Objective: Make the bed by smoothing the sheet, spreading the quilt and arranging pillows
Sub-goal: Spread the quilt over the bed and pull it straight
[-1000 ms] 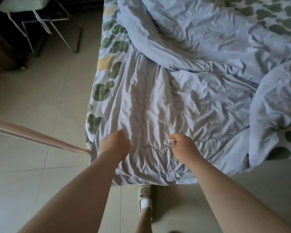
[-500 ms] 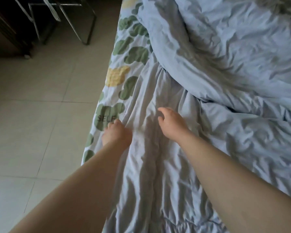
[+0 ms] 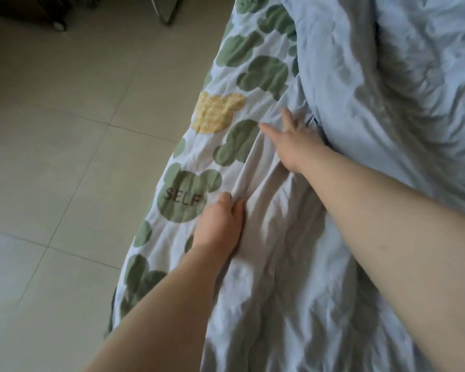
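Gripping a raised fold of the pale blue quilt (image 3: 293, 264) with the left hand (image 3: 220, 224), curled tight round the cloth, just right of the green SELF patch (image 3: 183, 200). Pressing on the quilt's edge with the right hand (image 3: 293, 142), farther up the bed and right of the SELF patch, spread wide and flat, thumb pointing left, clasping nothing that can be seen; blurring at the fingertips. Lying rumpled across the bed right of the SELF patch, running in long creases beside both forearms and bunching into a thick heap beyond the right hand. Showing the printed sheet (image 3: 255, 73), white with green and yellow rounded shapes, above and below the SELF patch, and dropping toward the tiled floor (image 3: 65, 170) left of it. Standing far above and left of the SELF patch: dark furniture (image 3: 16, 6), too cropped for naming.
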Tool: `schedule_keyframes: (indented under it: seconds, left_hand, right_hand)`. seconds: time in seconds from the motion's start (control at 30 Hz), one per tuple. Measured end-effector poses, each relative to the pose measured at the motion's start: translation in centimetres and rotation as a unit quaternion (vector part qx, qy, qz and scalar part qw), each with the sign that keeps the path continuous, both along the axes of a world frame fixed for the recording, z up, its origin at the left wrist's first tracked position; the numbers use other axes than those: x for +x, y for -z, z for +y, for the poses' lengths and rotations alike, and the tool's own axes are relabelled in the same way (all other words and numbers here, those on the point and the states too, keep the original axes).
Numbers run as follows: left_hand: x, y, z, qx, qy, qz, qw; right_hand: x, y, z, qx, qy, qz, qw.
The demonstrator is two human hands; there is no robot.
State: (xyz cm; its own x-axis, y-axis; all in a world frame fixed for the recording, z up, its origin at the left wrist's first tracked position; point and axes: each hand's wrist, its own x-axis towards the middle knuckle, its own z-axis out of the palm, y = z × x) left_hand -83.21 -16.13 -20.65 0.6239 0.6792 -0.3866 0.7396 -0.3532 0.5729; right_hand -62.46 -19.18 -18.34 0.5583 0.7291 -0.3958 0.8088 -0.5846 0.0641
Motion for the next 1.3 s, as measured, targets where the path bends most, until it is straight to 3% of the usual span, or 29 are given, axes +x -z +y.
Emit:
schedule_keyframes:
  seconds: [0.07, 0.13, 0.2, 0.27, 0.37, 0.47, 0.53, 0.63, 0.7, 0.77, 0.87, 1.07, 1.2, 1.3]
  left_hand:
    - [-0.4, 0.0, 0.1, 0.009, 0.002, -0.017, 1.0]
    - [-0.6, -0.2, 0.4, 0.015, -0.007, -0.047, 0.999]
    - [-0.7, -0.7, 1.0, 0.032, -0.03, -0.079, 0.996]
    - [-1.2, -1.4, 2.4, 0.045, -0.077, -0.102, 0.991]
    - [-4.1, -2.3, 5.5, 0.079, -0.184, -0.107, 0.974]
    - [-8.2, -2.6, 8.6, 0.085, -0.244, -0.079, 0.963]
    - [-9.6, -2.1, 9.9, 0.079, -0.212, -0.016, 0.974]
    - [-10.7, -0.2, 10.6, 0.047, -0.174, 0.09, 0.98]
    - [-10.8, 0.6, 9.8, 0.016, -0.191, 0.109, 0.975]
    - [-11.1, 0.5, 8.6, -0.004, -0.23, 0.11, 0.967]
    - [-12.1, -0.8, 5.9, 0.036, -0.246, 0.131, 0.96]
    - [-15.7, -2.2, 0.9, 0.056, -0.094, 0.194, 0.975]
    - [-18.2, -1.7, 4.8, 0.143, -0.068, 0.28, 0.947]
    - [-17.8, -2.5, 3.4, 0.236, -0.008, 0.366, 0.9]
  right_hand:
    - [1.2, 0.4, 0.9, -0.04, -0.036, -0.037, 0.998]
    - [1.8, 0.5, 1.3, -0.048, 0.017, -0.07, 0.996]
    - [1.4, -0.2, 1.7, 0.005, 0.139, -0.055, 0.989]
    - [0.6, -1.7, 3.1, 0.118, 0.184, -0.047, 0.975]
    - [-2.3, -4.2, 9.4, 0.277, 0.068, -0.01, 0.959]
    - [-6.9, -5.1, 17.1, 0.335, -0.056, 0.051, 0.939]
    - [-8.6, -3.5, 19.4, 0.305, -0.021, 0.036, 0.952]
    - [-9.3, 0.0, 18.2, 0.186, 0.064, 0.014, 0.98]
    - [-8.8, 1.2, 16.2, 0.141, 0.044, 0.049, 0.988]
    - [-8.8, 1.4, 14.4, 0.155, 0.007, 0.107, 0.982]
    - [-10.1, 1.3, 10.6, 0.174, -0.018, 0.133, 0.975]
    - [-11.9, 0.7, 1.8, 0.154, -0.02, 0.144, 0.977]
    - [-12.4, 0.6, -4.1, 0.141, 0.009, 0.154, 0.978]
    - [-13.3, 0.9, -8.8, 0.116, 0.027, 0.173, 0.978]
